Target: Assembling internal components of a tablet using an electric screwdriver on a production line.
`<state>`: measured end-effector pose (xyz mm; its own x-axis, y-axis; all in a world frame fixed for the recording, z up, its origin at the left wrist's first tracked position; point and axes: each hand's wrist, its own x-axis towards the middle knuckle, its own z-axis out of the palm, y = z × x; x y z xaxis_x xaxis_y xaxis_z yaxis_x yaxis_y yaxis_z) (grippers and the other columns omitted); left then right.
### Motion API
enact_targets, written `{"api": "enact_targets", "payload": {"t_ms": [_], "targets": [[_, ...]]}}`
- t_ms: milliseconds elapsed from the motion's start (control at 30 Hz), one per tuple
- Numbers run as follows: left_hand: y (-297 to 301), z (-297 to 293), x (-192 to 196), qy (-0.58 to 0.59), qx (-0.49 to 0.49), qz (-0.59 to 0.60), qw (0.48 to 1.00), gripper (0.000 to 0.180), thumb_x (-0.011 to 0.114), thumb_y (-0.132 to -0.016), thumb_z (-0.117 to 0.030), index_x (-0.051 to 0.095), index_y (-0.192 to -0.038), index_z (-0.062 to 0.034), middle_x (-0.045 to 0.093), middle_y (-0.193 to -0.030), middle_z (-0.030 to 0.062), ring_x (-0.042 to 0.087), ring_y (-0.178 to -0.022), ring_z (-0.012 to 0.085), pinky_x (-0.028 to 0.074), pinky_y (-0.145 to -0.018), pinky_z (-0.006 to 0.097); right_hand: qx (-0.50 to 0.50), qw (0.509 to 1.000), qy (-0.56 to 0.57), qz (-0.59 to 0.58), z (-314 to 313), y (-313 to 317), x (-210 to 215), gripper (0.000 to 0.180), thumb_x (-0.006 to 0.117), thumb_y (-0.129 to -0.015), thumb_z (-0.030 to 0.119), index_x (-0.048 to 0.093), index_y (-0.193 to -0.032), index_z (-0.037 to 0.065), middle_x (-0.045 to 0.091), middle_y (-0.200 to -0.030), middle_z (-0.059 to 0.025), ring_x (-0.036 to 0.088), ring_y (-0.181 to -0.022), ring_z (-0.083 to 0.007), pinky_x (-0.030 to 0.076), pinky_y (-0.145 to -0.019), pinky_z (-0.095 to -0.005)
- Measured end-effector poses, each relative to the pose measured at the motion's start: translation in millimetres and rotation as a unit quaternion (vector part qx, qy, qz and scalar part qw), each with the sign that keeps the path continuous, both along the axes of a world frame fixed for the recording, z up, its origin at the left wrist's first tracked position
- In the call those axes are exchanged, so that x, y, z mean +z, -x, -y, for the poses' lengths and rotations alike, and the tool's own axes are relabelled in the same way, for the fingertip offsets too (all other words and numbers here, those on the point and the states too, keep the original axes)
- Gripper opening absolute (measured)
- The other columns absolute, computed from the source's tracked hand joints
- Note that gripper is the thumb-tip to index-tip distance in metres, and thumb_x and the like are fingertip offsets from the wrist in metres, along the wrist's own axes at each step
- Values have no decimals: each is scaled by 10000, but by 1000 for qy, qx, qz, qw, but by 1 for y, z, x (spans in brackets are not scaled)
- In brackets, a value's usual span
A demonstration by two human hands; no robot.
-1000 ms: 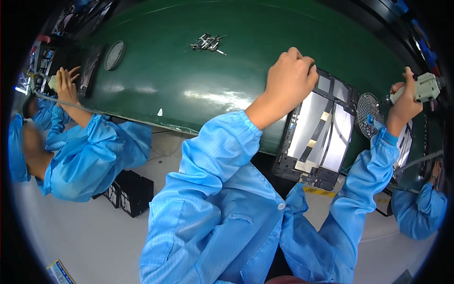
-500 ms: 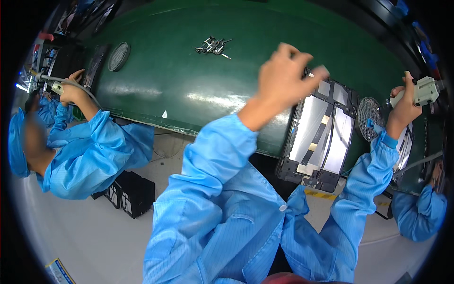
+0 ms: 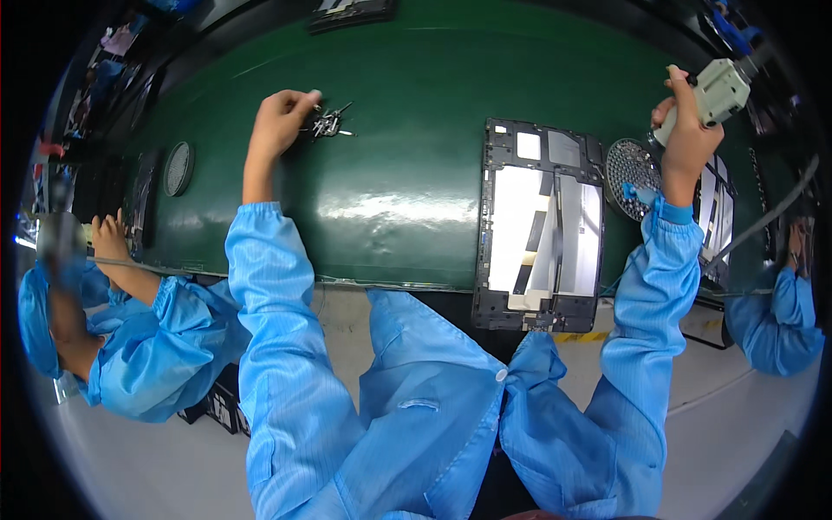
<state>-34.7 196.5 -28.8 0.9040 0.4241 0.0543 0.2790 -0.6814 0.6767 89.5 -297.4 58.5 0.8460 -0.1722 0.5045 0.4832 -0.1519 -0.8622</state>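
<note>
My left hand (image 3: 280, 123) is at the left edge of a small pile of thin black and silver parts (image 3: 329, 123). Its thumb and forefinger are pinched together at the pile; whatever sits between them is too small to make out. Far to the right, my right hand (image 3: 691, 143) is wrapped round a pale electric screwdriver (image 3: 718, 94), whose front end points left and down over a round dish of small metal pieces (image 3: 631, 169). Between my hands lies an opened tablet (image 3: 542, 230) with silver panels and a black frame, its near end reaching past the table edge.
The green table (image 3: 407, 156) spans the view. A second round dish (image 3: 178, 169) stands at the left, and another dark device (image 3: 351, 13) lies at the far edge. A grey cable (image 3: 771, 212) curves on the right. Co-workers in blue sit on both sides.
My left hand has swung left from above the tablet to the pile of thin parts, and its spread fingers have closed to a pinch. My right hand keeps holding the screwdriver.
</note>
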Motion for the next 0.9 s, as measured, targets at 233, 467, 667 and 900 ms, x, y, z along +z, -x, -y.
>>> {"api": "enact_targets", "payload": {"t_ms": [233,467,667,900], "targets": [[1,38,36,122,-4,262,957,299,701,-1009,-242,713,-1118,36,752,-955,71,690,-925,111,509,-803,247,2,1000,-12,23,17,-2,-4,266,771,-912,258,740,-968,0,614,-603,-46,593,-513,-115,448,-498,-271],[-41,133,35,418,-146,249,862,349,660,-1037,-247,693,-1250,28,717,-1096,84,662,-998,138,521,-917,282,154,983,-89,-45,11,7,2,180,706,-936,156,697,-942,-23,617,-607,-57,555,-440,-138,417,-416,-271],[-33,192,13,62,-181,238,952,180,672,-1021,-149,742,-1083,5,690,-1023,25,618,-908,88,480,-819,218,178,981,-69,-42,27,20,1,180,667,-939,134,669,-944,-46,596,-593,-63,548,-448,-140,432,-431,-271],[-18,194,12,225,-99,217,944,296,644,-1048,-244,726,-1221,-18,698,-884,18,525,-666,19,352,-547,175,167,982,-71,-49,50,23,-14,221,650,-948,154,661,-950,-67,609,-613,-86,543,-451,-142,453,-446,-270]]}}
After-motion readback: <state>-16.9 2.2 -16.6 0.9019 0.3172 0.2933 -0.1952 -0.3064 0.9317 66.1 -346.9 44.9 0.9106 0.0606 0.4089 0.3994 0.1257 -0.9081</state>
